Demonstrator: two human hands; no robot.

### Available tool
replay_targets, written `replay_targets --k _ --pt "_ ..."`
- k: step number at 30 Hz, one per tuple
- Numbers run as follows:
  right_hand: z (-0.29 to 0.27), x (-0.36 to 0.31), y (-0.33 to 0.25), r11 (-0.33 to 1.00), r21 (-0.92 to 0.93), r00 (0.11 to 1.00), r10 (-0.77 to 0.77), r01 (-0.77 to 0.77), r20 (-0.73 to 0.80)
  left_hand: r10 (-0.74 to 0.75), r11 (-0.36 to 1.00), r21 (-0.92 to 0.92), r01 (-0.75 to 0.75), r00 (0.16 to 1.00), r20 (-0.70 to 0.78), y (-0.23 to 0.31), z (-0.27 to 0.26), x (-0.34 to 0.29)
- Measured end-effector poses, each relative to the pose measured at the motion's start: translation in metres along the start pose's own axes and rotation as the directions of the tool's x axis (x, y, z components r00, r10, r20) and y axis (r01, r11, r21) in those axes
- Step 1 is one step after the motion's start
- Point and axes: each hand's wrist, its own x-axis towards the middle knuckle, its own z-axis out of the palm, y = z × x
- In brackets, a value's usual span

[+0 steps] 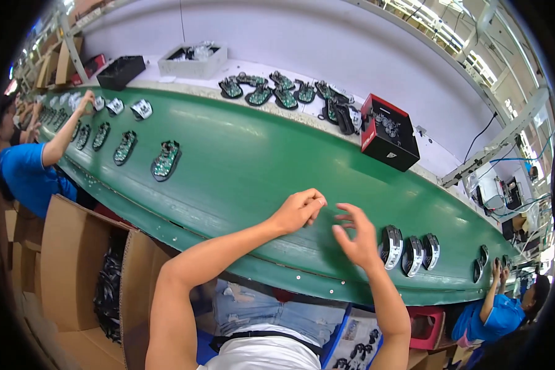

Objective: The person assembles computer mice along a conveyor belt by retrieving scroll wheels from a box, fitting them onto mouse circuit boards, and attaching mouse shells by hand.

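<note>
My left hand (299,211) hovers over the middle of the green belt, its thumb and fingers curled together; whatever they hold, if anything, is too small to make out. Just beside it, my right hand (356,237) has its fingers apart and nothing in them. Closest to the right hand are curved black-and-silver shells (391,246), standing in a short row on the belt. Off to the left lies a black mouse-shaped base with a green circuit board (166,160). Several like it trail away in a line toward the far left, with white-and-black covers (142,110) behind them.
Along the back shelf lie several circuit-board assemblies (285,97), a red-and-black box (390,132) of small parts, a grey bin (193,60) and a black tray (121,72). A cardboard carton (86,271) stands at my left. Co-workers in blue work at both ends.
</note>
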Motion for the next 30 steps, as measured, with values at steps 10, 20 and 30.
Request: replay_targets --k 10,20,30 --pt "0.057 0.008 -0.014 0.879 -0.354 0.942 -0.336 0.319 0.013 -0.068 0.949 -0.314 0.041 0.995 -0.076 -0.005 -0.007 0.005" --pt "0.061 0.014 0.006 0.869 -0.357 0.933 -0.358 0.344 0.027 0.33 0.855 0.461 -0.236 0.935 -0.134 0.0 -0.004 -0.007" --pt "0.061 0.011 0.006 0.908 -0.303 0.954 -0.3 0.289 0.012 0.406 -0.099 0.687 0.72 0.659 -0.633 0.08 -0.249 -0.024"
